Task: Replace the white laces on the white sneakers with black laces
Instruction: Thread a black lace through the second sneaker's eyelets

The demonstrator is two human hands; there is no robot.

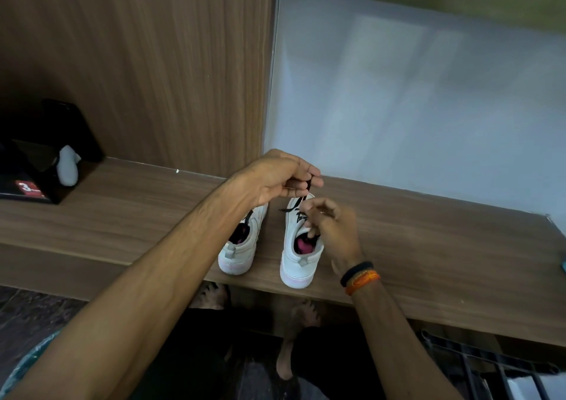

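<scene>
Two white sneakers stand side by side on a wooden shelf (428, 246), heels towards me. The left sneaker (240, 246) has black lacing partly hidden under my left forearm. The right sneaker (298, 255) shows a black lace (298, 213) threaded across its front. My left hand (275, 179) is raised above the right sneaker's toe and pinches the end of the black lace between thumb and fingers. My right hand (332, 225) sits at the right sneaker's tongue, its fingers curled at the lacing; what they hold is hidden.
A black box (33, 167) with a red label and a white object (68, 167) stand at the shelf's far left. A wood panel and a grey wall rise behind. Below the shelf edge are my bare feet (298, 338) and a dark metal rack (490, 366).
</scene>
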